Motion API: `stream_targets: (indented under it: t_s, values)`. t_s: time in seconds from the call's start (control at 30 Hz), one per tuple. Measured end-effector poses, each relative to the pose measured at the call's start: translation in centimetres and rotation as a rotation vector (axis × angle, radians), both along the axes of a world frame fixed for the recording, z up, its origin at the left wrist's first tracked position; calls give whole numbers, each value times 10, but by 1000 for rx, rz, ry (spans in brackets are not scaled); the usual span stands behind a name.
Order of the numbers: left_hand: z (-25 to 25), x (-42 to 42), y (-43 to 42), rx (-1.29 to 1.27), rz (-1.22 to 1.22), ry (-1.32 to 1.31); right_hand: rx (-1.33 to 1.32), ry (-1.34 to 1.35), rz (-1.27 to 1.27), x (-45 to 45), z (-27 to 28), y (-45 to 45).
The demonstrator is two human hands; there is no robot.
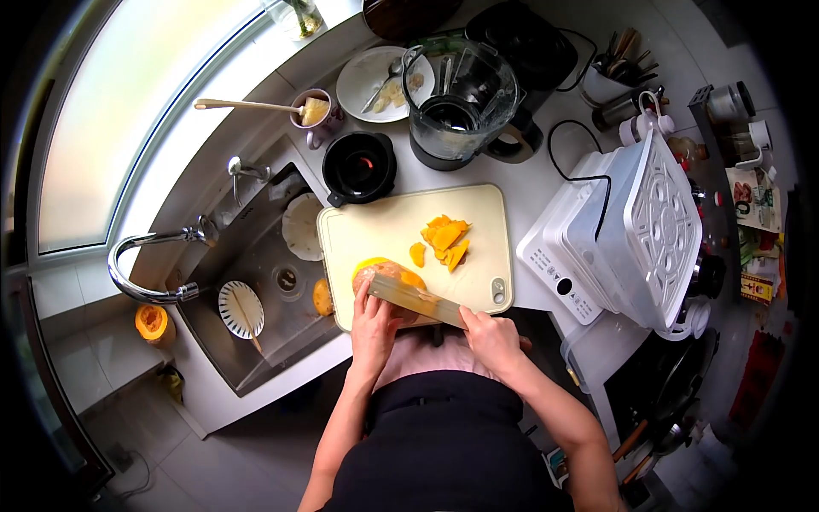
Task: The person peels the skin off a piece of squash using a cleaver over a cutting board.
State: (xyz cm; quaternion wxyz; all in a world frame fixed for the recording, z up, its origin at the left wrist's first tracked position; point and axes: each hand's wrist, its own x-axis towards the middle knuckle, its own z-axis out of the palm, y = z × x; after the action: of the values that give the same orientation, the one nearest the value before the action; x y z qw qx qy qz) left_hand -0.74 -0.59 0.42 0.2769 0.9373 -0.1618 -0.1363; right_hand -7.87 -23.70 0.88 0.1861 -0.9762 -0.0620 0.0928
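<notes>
A knife (418, 301) with a broad blade lies across a piece of pumpkin (388, 271) at the near edge of the cream cutting board (367, 218). My right hand (495, 341) is closed around the knife's handle, which is mostly hidden. With bent fingers, my left hand (373, 331) grips the pumpkin from the near left, its fingertips close beside the blade. The blade covers part of the pumpkin, so how deep it cuts cannot be seen. Farther back on the board sits a small heap of orange pumpkin pieces (445, 239), with one piece slightly apart.
Left is a sink (256, 354) with a striped dish (241, 310) and faucet (128, 264). A cut pumpkin (153, 324) stands beyond it. Behind the board are a black bowl (359, 166), a mug (317, 119), a plate (375, 72) and a blender jug (461, 102). A white appliance (610, 230) stands right.
</notes>
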Motion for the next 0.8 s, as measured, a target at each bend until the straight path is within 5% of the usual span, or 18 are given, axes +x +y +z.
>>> stream_targets:
  t_s: [0.8]
  values:
    - [-12,-5,2,-76,24,-89,-153,-102,-75,-4,-6,48]
